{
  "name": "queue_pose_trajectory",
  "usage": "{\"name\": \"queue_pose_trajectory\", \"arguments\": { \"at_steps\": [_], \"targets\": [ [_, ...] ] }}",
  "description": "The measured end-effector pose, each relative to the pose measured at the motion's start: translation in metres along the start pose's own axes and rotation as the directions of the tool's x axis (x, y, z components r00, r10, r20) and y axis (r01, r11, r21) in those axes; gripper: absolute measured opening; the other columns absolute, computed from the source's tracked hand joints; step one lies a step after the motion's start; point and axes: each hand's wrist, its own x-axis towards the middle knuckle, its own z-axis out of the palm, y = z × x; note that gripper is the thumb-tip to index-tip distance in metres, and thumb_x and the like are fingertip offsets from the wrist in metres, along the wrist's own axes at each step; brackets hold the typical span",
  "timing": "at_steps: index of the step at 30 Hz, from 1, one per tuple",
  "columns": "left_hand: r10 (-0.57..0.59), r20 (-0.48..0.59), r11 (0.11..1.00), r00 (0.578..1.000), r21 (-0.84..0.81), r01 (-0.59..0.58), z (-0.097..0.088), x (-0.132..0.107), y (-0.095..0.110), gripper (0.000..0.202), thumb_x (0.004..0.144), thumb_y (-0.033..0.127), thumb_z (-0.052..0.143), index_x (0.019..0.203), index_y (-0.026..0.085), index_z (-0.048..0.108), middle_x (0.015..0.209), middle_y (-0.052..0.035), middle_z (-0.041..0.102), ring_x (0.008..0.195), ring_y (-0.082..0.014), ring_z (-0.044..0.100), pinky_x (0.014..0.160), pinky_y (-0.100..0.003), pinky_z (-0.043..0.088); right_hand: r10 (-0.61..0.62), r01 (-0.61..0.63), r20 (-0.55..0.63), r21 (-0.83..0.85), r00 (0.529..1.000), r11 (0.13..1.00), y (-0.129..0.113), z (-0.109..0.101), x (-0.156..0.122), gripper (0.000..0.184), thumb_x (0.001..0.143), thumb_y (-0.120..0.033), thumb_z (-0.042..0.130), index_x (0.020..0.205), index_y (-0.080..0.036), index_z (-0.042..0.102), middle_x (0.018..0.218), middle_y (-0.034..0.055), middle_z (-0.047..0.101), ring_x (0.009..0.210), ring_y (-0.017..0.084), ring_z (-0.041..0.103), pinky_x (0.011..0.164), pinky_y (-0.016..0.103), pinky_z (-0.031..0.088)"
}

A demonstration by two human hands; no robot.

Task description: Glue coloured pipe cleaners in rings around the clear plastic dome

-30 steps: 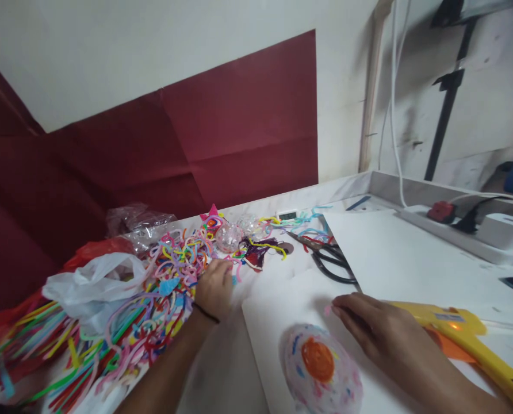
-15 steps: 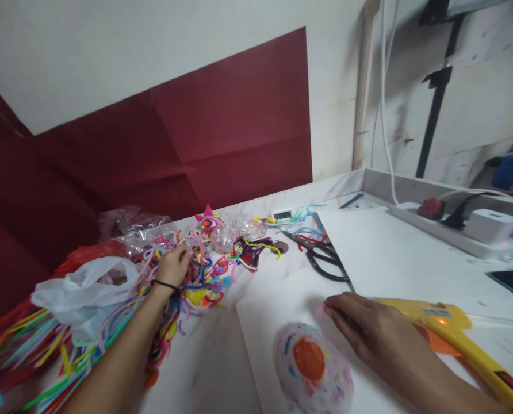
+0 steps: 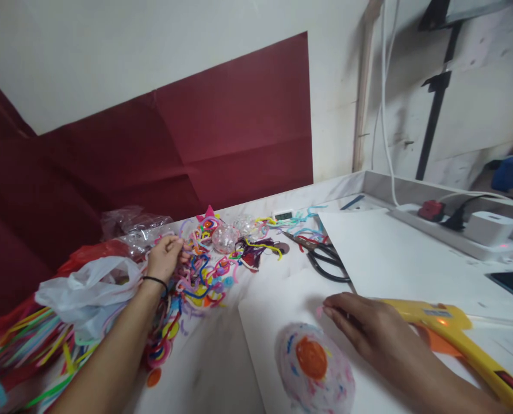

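Observation:
My left hand [image 3: 164, 257] reaches into a heap of coloured pipe cleaners [image 3: 196, 270] on the white table, fingers pinched on some strands. My right hand [image 3: 368, 330] rests flat on a white sheet [image 3: 278, 305], fingers together, beside a yellow glue gun [image 3: 459, 339]. Just in front of the right hand lies a round pale disc with an orange centre [image 3: 312, 365].
Black scissors [image 3: 325, 261] lie beyond the sheet. A white plastic bag [image 3: 84, 290] and a red bag [image 3: 88, 253] sit at the left. Clear glitter balls [image 3: 226, 237], a small digital clock [image 3: 282, 215], a power strip [image 3: 455, 227] and a large white board [image 3: 394, 259] are further back.
My left hand has moved left and back across the pipe-cleaner heap, dragging strands with it. The right hand has stayed on the sheet.

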Motion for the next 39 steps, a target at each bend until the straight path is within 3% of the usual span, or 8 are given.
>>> {"name": "queue_pose_trajectory", "arguments": {
  "at_steps": [7, 11, 16, 19, 21, 25, 32, 39],
  "targets": [
    [0.154, 0.262, 0.956, 0.953, 0.206, -0.211, -0.002, -0.034, 0.001, 0.032, 0.094, 0.031, 0.059, 0.123, 0.017, 0.055, 0.119, -0.0079, 0.06, 0.097, -0.0208, 0.065, 0.082, -0.04, 0.056, 0.139, -0.157, 0.11, 0.169, 0.984, 0.973, -0.004, -0.004, 0.006, 0.032, 0.091, -0.044, 0.044, 0.082, -0.024, 0.067, 0.062, -0.001, 0.068, 0.051, 0.016, 0.063, 0.046, 0.024, 0.045],
    [0.232, 0.429, 0.85, 0.873, 0.346, -0.396, -0.014, -0.052, -0.002, 0.024, 0.095, 0.032, 0.059, 0.114, 0.017, 0.06, 0.114, -0.0067, 0.063, 0.096, -0.0197, 0.064, 0.084, -0.04, 0.054, 0.16, -0.202, 0.192, 0.224, 0.968, 0.954, -0.008, -0.003, 0.011, 0.03, 0.091, -0.042, 0.043, 0.087, -0.023, 0.066, 0.069, 0.0006, 0.067, 0.051, 0.015, 0.059, 0.047, 0.025, 0.046],
    [0.254, 0.609, 0.717, 0.751, 0.403, -0.569, -0.021, -0.067, -0.013, 0.023, 0.094, 0.033, 0.059, 0.111, 0.018, 0.061, 0.117, -0.0069, 0.062, 0.102, -0.0211, 0.063, 0.089, -0.043, 0.052, 0.172, -0.245, 0.306, 0.22, 0.936, 0.944, -0.023, 0.001, 0.04, 0.02, 0.09, -0.019, 0.048, 0.102, -0.017, 0.064, 0.079, 0.0017, 0.069, 0.053, 0.012, 0.059, 0.053, 0.025, 0.049],
    [0.241, 0.645, 0.678, 0.726, 0.423, -0.601, -0.019, -0.075, -0.02, 0.024, 0.095, 0.032, 0.058, 0.114, 0.018, 0.06, 0.119, -0.0073, 0.061, 0.102, -0.021, 0.063, 0.088, -0.042, 0.053, 0.171, -0.264, 0.38, 0.208, 0.909, 0.942, -0.034, 0.012, 0.072, 0.016, 0.094, -0.029, 0.057, 0.102, -0.015, 0.062, 0.085, 0.0, 0.066, 0.064, 0.011, 0.062, 0.06, 0.028, 0.053],
    [0.231, 0.646, 0.674, 0.728, 0.433, -0.598, -0.019, -0.079, -0.022, 0.025, 0.095, 0.032, 0.058, 0.116, 0.019, 0.059, 0.12, -0.0075, 0.061, 0.101, -0.0206, 0.063, 0.087, -0.041, 0.054, 0.173, -0.27, 0.401, 0.2, 0.9, 0.942, -0.041, 0.022, 0.094, 0.025, 0.094, -0.035, 0.058, 0.11, -0.016, 0.061, 0.1, 0.0034, 0.066, 0.077, 0.015, 0.065, 0.067, 0.033, 0.055],
    [0.212, 0.602, 0.701, 0.77, 0.455, -0.549, -0.027, -0.08, -0.019, 0.024, 0.096, 0.032, 0.057, 0.116, 0.018, 0.059, 0.118, -0.0073, 0.062, 0.097, -0.0196, 0.064, 0.084, -0.04, 0.055, 0.138, -0.199, 0.338, 0.154, 0.931, 0.968, -0.051, 0.036, 0.121, 0.032, 0.093, -0.034, 0.06, 0.121, -0.019, 0.057, 0.121, 0.0075, 0.061, 0.099, 0.021, 0.063, 0.082, 0.043, 0.054],
    [0.199, 0.334, 0.847, 0.921, 0.415, -0.334, -0.044, -0.064, 0.002, 0.024, 0.096, 0.033, 0.057, 0.113, 0.016, 0.06, 0.111, -0.006, 0.064, 0.091, -0.0185, 0.065, 0.079, -0.037, 0.056, 0.042, -0.085, 0.286, 0.138, 0.957, 0.987, -0.046, 0.032, 0.106, 0.029, 0.093, -0.034, 0.06, 0.117, -0.018, 0.059, 0.118, 0.0069, 0.062, 0.098, 0.021, 0.063, 0.082, 0.042, 0.053],
    [0.183, 0.179, 0.963, 0.967, 0.166, -0.213, -0.031, -0.063, 0.049, 0.023, 0.096, 0.035, 0.057, 0.107, 0.015, 0.061, 0.097, -0.0031, 0.065, 0.076, -0.0141, 0.065, 0.067, -0.03, 0.056, -0.07, 0.001, 0.243, 0.274, 0.968, 0.962, -0.073, 0.035, 0.112, 0.028, 0.093, -0.034, 0.06, 0.116, -0.018, 0.06, 0.116, 0.0065, 0.063, 0.095, 0.02, 0.064, 0.081, 0.041, 0.054]
  ]
}}
